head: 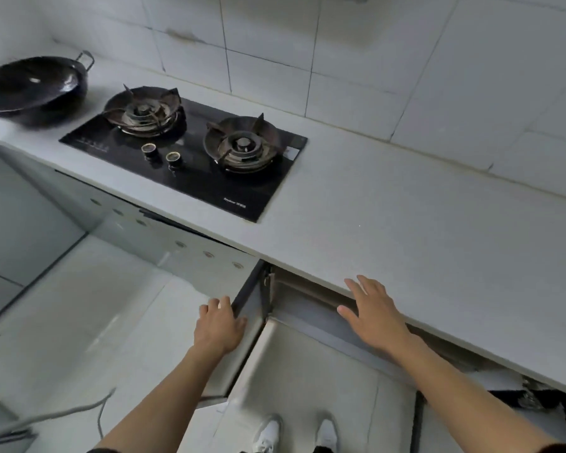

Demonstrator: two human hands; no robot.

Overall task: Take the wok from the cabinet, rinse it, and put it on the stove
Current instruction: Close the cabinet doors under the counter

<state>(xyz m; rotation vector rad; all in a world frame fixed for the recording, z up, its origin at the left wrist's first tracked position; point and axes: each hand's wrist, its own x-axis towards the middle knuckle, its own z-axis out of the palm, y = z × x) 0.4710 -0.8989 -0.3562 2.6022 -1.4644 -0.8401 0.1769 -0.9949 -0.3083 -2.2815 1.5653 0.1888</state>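
Note:
A black wok (30, 88) with a metal loop handle sits on the white countertop (406, 230) at the far left, beside the black two-burner gas stove (190, 148). Both burners are bare. Below the counter, my left hand (218, 325) holds the top edge of an open cabinet door (249, 308), fingers curled over it. My right hand (370, 313) lies flat with spread fingers on the front edge of the countertop, above the cabinet opening. The cabinet's inside is mostly hidden.
White tiled wall runs behind the counter. Two stove knobs (160, 155) sit at the stove's front. A second cabinet door (490, 416) stands open at the lower right. A grey cable (56, 413) lies on the pale floor at the lower left. My white shoes (294, 434) show below.

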